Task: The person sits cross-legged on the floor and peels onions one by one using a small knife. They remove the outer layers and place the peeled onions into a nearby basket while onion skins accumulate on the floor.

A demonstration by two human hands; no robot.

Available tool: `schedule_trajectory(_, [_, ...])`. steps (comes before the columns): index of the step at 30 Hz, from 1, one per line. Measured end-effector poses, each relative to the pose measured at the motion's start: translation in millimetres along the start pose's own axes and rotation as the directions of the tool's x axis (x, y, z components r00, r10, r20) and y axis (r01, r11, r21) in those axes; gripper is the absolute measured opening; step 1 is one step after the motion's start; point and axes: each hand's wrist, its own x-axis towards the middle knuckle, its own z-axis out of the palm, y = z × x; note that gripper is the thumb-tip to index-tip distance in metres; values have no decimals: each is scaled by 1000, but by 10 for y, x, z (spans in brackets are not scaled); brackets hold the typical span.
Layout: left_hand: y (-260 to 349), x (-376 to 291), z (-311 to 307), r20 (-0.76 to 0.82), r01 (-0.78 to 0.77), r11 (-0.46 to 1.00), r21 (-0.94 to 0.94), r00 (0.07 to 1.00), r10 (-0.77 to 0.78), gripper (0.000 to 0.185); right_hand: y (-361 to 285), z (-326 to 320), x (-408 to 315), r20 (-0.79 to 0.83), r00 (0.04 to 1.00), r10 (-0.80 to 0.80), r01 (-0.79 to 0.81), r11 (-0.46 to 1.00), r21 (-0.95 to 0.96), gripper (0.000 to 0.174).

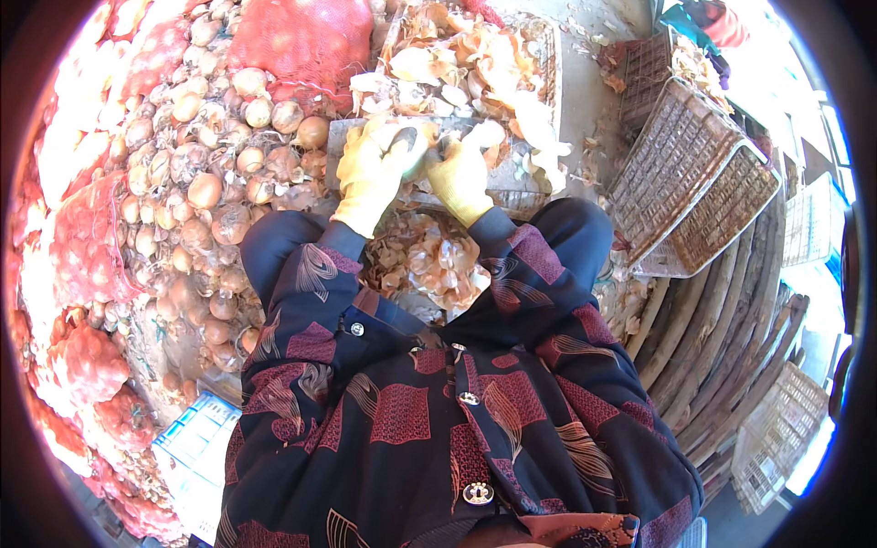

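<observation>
Both my hands wear yellow knit gloves with dark grey patches at the thumbs. My left hand is curled around a pale onion, partly hidden by the fingers. Against the onion's other side is my right hand, its fingers bent; whether it grips a small tool is hidden. Beneath the hands lies a worn board. Just beyond it, a crate is heaped with papery onion skins and some pale peeled onions. More onion skins are piled between my knees.
Many unpeeled onions cover the floor at left, among red mesh sacks. Dirty plastic crates lean at right beside wooden poles. A person is partly visible at top right. A blue-and-white crate stands at lower left.
</observation>
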Motion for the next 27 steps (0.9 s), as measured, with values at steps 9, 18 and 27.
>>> schedule_trajectory(9, [-460,78,-41,131,289,761,-580,956,-263,37,420,303,124,67,997,-47,45,998,32,26])
schedule_trajectory(18, [-501,52,-157,220,352,662,-662,935,-277,41,-191,-205,16,524,837,158,-546,299,783,16])
schedule_trajectory(27, [-191,14,-58,141,223,965,-138,969,-204,54,-144,-215,-113,334,920,203,-385,626,678,13])
